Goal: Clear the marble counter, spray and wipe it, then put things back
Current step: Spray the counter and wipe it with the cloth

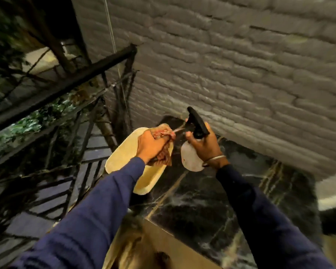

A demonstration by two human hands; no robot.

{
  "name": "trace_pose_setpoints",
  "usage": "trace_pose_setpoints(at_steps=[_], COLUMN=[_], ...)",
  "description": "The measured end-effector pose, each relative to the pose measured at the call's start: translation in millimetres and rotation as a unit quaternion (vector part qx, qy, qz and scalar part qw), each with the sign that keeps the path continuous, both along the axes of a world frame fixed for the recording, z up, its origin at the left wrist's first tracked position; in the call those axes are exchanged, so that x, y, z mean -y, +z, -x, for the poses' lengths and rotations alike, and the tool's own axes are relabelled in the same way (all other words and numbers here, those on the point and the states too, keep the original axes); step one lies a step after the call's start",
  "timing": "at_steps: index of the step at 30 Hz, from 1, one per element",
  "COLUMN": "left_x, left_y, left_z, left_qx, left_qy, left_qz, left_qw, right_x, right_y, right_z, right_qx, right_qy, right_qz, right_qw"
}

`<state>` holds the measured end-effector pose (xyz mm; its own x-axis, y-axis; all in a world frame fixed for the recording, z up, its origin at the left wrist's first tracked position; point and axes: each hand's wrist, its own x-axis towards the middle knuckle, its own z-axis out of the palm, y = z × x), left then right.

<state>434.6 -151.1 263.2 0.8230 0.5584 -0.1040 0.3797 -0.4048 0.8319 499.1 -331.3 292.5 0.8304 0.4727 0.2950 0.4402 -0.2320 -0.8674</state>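
Observation:
My left hand grips a bunched reddish-brown cloth above a cream oblong tray. My right hand holds a white spray bottle with a black trigger head. The nozzle points left at the cloth, and a thin streak runs between them. Both hands hover over the dark marble counter, which has gold and white veins. The tray lies on the counter's left end and overhangs its edge.
A grey painted brick wall rises right behind the counter. A black metal railing with foliage behind it runs along the left. A white ledge sits at the right. The beige counter front is below.

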Motion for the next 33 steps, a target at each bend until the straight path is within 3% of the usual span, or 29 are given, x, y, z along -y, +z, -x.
trace_pose_setpoints(at_steps=[5, 8, 12, 15, 19, 22, 26, 33], left_x=[68.9, 102.8, 150.8, 194.8, 245.1, 276.3, 322.0, 392.6], left_y=[24.5, 15.5, 4.9, 8.7, -12.1, -58.0, -107.0, -89.2], left_z=[5.7, 7.0, -4.2, -15.8, -35.9, -64.9, -97.4, -109.2], left_qx=[0.028, 0.015, -0.059, -0.094, -0.163, -0.157, -0.169, -0.188], left_qy=[-0.097, -0.134, -0.124, -0.212, -0.258, -0.2, -0.162, -0.183], left_qz=[0.025, 0.053, 0.156, 0.286, 0.363, 0.307, 0.303, 0.228], left_qw=[0.995, 0.989, 0.978, 0.93, 0.88, 0.917, 0.924, 0.938], right_x=[88.5, 135.6, 202.3, 248.2, 298.2, 334.5, 379.3, 435.5], right_y=[1.1, -9.6, -23.9, -34.1, -43.6, -51.5, -62.7, -90.8], right_z=[43.5, 66.5, 92.4, 101.7, 105.3, 102.6, 94.5, 71.3], right_qx=[-0.068, -0.084, -0.099, -0.103, -0.106, -0.121, -0.149, -0.191], right_qy=[-0.059, -0.117, -0.228, -0.259, -0.293, -0.301, -0.339, -0.378], right_qz=[-0.078, -0.06, -0.004, 0.033, 0.038, 0.049, 0.033, 0.014], right_qw=[0.993, 0.988, 0.969, 0.96, 0.95, 0.945, 0.928, 0.906])
